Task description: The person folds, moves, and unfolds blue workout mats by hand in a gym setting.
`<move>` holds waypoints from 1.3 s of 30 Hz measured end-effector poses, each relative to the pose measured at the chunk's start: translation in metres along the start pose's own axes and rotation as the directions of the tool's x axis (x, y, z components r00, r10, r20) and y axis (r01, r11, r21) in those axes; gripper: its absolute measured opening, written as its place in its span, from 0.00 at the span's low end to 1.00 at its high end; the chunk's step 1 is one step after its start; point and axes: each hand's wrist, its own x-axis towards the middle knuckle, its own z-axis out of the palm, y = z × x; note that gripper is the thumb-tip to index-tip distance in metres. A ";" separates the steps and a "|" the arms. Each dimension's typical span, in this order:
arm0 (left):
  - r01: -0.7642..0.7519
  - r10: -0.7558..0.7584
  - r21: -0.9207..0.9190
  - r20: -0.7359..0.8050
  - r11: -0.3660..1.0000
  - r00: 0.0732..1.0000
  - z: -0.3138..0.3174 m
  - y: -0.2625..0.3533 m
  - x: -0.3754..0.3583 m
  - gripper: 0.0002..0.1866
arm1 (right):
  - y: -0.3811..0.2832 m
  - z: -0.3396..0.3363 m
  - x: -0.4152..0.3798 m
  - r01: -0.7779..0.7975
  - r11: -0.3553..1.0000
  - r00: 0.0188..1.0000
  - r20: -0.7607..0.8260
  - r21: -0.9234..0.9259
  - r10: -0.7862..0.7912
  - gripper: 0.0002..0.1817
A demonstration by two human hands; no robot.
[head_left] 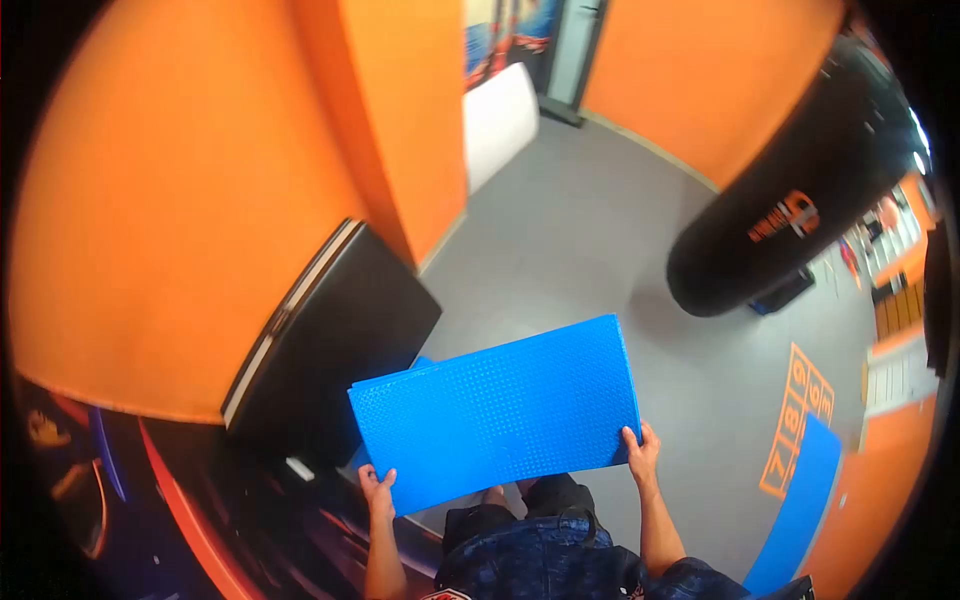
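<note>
A blue folded exercise mat (pixel 500 410) with a dotted, textured surface is held out in front of my body, slightly tilted. My left hand (pixel 378 490) grips its near left corner, thumb on top. At the near right corner my right hand (pixel 643 448) is closed on the edge, thumb also on the upper face. The fingers beneath the mat are hidden. A bit of another blue piece (pixel 424 363) shows behind the mat's far left edge.
Left of me, a black padded panel (pixel 340 330) leans by the orange wall (pixel 180 200). A black punching bag (pixel 780 190) hangs at the right over the grey floor (pixel 560 230). Another blue mat (pixel 800 510) lies at lower right beside orange floor numbers (pixel 792 420). A white roll-like object (pixel 500 125) stands by the pillar.
</note>
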 end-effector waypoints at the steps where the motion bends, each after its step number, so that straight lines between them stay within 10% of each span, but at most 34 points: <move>1: -0.001 0.001 0.009 0.023 1.000 1.000 0.019 0.006 0.003 0.26 | 0.016 -0.016 -0.005 -0.017 1.000 0.999 -0.042 0.020 0.018 0.13; 9: -0.001 -0.074 0.165 0.445 0.986 0.892 0.183 0.022 -0.006 0.25 | 0.037 -0.182 -0.110 -0.221 0.960 0.876 -0.398 0.171 0.273 0.14; 13: -0.109 -0.032 0.203 0.588 0.973 0.808 0.308 -0.003 -0.028 0.23 | 0.132 -0.231 -0.149 -0.480 0.719 0.747 -0.195 0.503 0.636 0.16; 28: -0.283 -0.219 0.334 0.902 0.899 0.371 0.628 -0.110 -0.263 0.23 | 0.266 -0.376 -0.292 -0.220 0.776 0.421 -0.660 0.591 0.622 0.21; 39: -0.337 -0.385 0.402 0.915 0.851 0.118 0.807 -0.208 -0.387 0.21 | 0.329 -0.450 -0.317 -0.360 0.608 0.120 -0.611 0.707 0.782 0.25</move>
